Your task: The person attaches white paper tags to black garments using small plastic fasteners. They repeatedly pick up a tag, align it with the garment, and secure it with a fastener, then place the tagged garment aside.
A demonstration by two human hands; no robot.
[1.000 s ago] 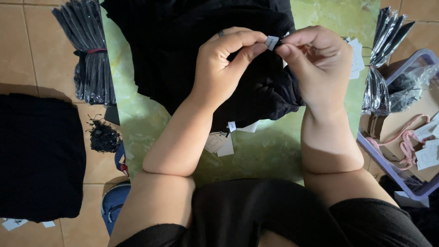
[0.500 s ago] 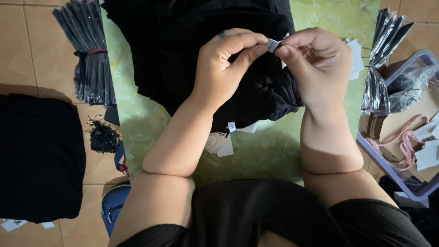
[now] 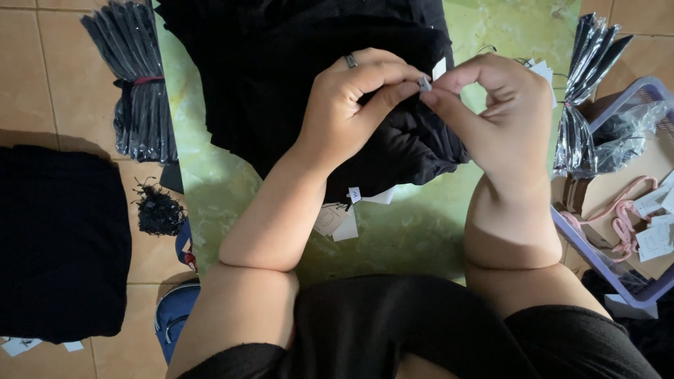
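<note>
Nearest, a low green marbled surface [image 3: 414,238] stands on tan floor tiles [image 3: 42,91]. White paper tags [image 3: 337,221] lie by soft black folded garments [image 3: 295,84]. Above these, the left hand [image 3: 351,112] and right hand [image 3: 502,116] meet, each grip pinching a small grey tag [image 3: 425,84]. Left, a glossy black sleeve bundle [image 3: 137,84]; right, a lavender plastic basket [image 3: 632,231].

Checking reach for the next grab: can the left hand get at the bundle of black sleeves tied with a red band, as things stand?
Probably yes. The bundle lies uncovered on the floor off the green mat's left edge, nothing between. But the left hand is pinching a small tag with the right hand, so it must let go first.
</note>
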